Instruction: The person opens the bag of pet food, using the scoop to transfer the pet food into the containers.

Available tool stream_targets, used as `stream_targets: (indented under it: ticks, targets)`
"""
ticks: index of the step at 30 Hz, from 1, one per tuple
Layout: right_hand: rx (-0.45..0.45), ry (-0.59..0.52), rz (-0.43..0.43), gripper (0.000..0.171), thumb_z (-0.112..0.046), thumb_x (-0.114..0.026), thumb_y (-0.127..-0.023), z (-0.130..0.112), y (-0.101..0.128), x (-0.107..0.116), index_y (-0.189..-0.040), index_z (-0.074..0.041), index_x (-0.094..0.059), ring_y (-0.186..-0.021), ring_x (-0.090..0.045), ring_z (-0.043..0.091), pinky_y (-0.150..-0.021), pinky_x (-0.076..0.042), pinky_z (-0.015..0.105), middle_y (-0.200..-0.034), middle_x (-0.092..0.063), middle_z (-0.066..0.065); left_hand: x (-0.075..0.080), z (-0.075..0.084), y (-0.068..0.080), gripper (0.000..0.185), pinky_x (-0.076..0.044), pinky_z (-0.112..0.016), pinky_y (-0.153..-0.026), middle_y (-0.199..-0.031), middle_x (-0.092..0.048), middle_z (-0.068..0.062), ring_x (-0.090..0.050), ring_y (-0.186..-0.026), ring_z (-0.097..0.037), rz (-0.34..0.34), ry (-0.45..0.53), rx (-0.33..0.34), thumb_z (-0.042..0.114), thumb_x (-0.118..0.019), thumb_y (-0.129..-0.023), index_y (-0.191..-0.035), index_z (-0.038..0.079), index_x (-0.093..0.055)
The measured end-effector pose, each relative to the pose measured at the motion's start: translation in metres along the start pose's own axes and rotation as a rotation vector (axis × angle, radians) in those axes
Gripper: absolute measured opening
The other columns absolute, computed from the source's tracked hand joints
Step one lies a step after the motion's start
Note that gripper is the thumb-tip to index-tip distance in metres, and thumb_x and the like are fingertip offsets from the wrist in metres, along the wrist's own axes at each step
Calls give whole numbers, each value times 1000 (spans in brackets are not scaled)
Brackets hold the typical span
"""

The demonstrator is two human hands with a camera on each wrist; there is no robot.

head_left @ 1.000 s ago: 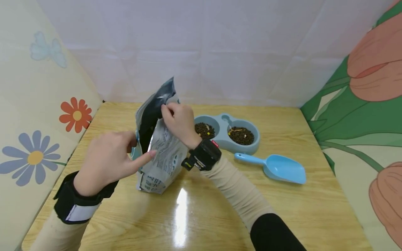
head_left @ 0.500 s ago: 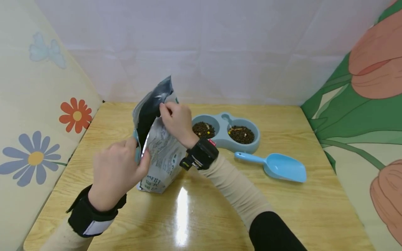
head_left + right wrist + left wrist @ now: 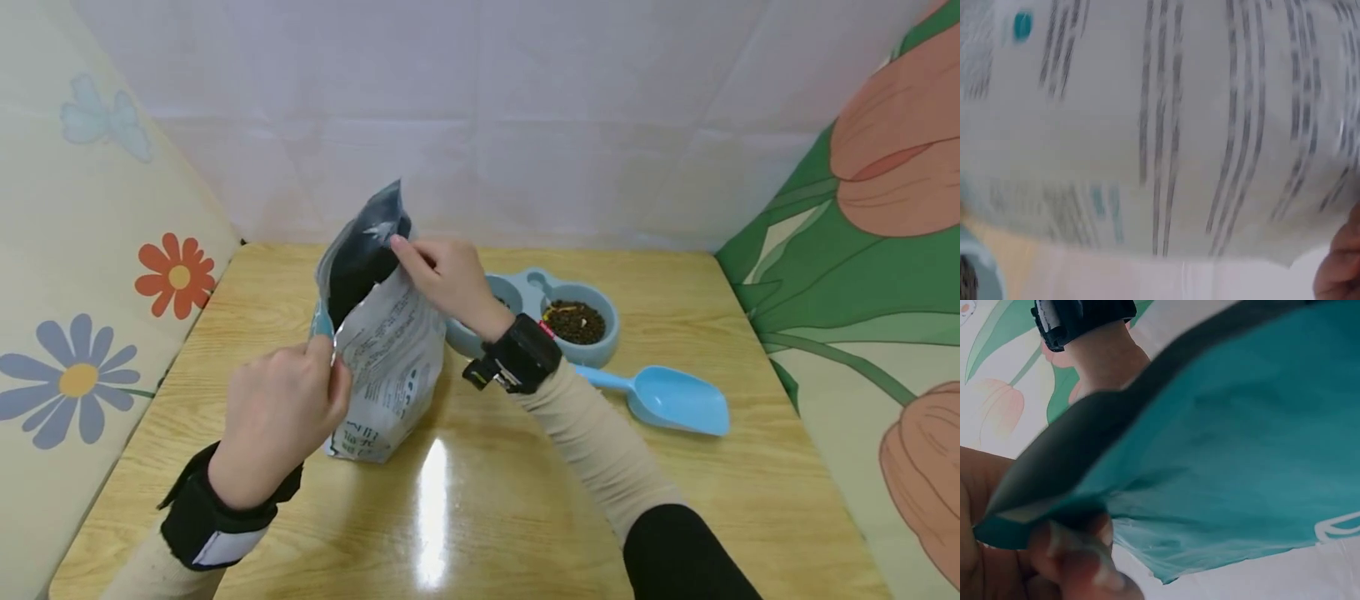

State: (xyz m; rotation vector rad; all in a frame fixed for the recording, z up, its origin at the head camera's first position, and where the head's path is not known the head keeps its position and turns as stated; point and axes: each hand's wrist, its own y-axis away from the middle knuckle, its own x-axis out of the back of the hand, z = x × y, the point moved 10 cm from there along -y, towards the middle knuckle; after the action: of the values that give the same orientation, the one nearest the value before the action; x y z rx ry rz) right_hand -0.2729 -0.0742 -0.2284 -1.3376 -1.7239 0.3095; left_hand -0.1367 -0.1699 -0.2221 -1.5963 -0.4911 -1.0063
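A tall foil bag (image 3: 393, 358) stands on the wooden table with its mouth open, leaning slightly, the inside dark. One face is white with printed lines; the teal face (image 3: 1241, 444) fills much of the left wrist view. My left hand (image 3: 281, 408) pinches the mouth's near left corner, thumb and fingers (image 3: 1079, 556) on either side of the film. My right hand (image 3: 457, 279) pinches the white face's rim farther back and draws it to the right. In the right wrist view the printed side (image 3: 1147, 125) hides most of that hand; only some fingers (image 3: 1338, 265) show.
Behind my right wrist sits a grey-blue double pet bowl (image 3: 534, 304), brown kibble (image 3: 576, 323) in its right hollow, the left one partly covered by my hand. A light blue scoop (image 3: 678, 400) lies to the right, its handle end behind my wrist. A white backdrop (image 3: 570, 167) rises behind.
My left thumb, stretched out before, has closed onto the bag's edge. My right hand has moved right with the rim, and the bag's mouth is spread wider.
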Motion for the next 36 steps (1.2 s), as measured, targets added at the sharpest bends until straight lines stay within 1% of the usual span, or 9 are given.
stream_targets:
  ticks: [5,10,14,19,22,24,29,34,36]
  targets:
    - [57,65,-7,37,-14,-50,-91,11,-6,14,-54,-11,-43,-45,-31,10,-49,-25,24,-49,-35,-1,0,0,1,30,-14,-25,-35,-46,-20,3,-18,-34,-11,5,1,-9,7,-53,-77,-54,10,-33]
    - [120,188,-20,16,-10,-53,-87,19,-18,23,-74,-3,-60,-47,-41,14,-50,-31,26,-54,-49,3,0,2,2,30,-14,-24,-35,-46,-21,4,-19,-34,-11,-1,3,-22,8,-53,-77,-55,10,-34]
    - [124,295,-85,12,-11,-54,-87,26,-28,19,-87,-2,-63,-54,-48,17,-54,-36,29,-64,-56,6,-3,3,3,30,-14,-24,-35,-46,-21,4,-20,-34,-10,-34,11,-23,8,-54,-78,-55,10,-35]
    - [75,429,-219,23,-14,-56,-87,35,-40,7,-108,-4,-59,-78,-54,21,-68,-41,32,-93,-59,9,-6,3,3,29,-16,-23,-35,-46,-23,4,-22,-35,-10,-90,35,-14,7,-55,-78,-56,10,-38]
    - [95,490,-286,35,-13,-57,-87,34,-48,-3,-121,-7,-54,-101,-52,22,-80,-43,32,-112,-56,10,-7,4,4,27,-17,-23,-35,-46,-24,5,-22,-35,-9,-105,49,-14,7,-56,-78,-57,10,-39]
    - [124,515,-300,39,-10,-57,-87,32,-51,-8,-126,-8,-52,-109,-49,22,-83,-43,33,-119,-53,9,-7,4,5,26,-17,-23,-36,-46,-24,5,-23,-35,-9,-110,55,-14,7,-56,-78,-57,10,-40]
    - [203,553,-293,38,-2,-54,-84,24,-58,-16,-121,-11,-57,-102,-46,23,-73,-41,32,-115,-51,11,-8,4,6,27,-17,-22,-36,-46,-23,5,-22,-36,-8,-114,71,-8,8,-55,-79,-57,10,-39]
    - [282,558,-291,24,-1,-56,-80,18,-65,-23,-100,-9,-66,-95,-47,23,-80,-37,31,-102,-59,7,-9,5,5,27,-16,-22,-36,-46,-23,5,-22,-36,-8,-110,77,-18,8,-54,-79,-57,11,-38]
    - [284,553,-283,16,-2,-56,-80,19,-66,-23,-90,-8,-67,-88,-48,23,-77,-38,31,-93,-62,6,-8,6,5,28,-16,-22,-36,-46,-22,6,-21,-36,-8,-98,76,-38,9,-53,-79,-57,12,-37]
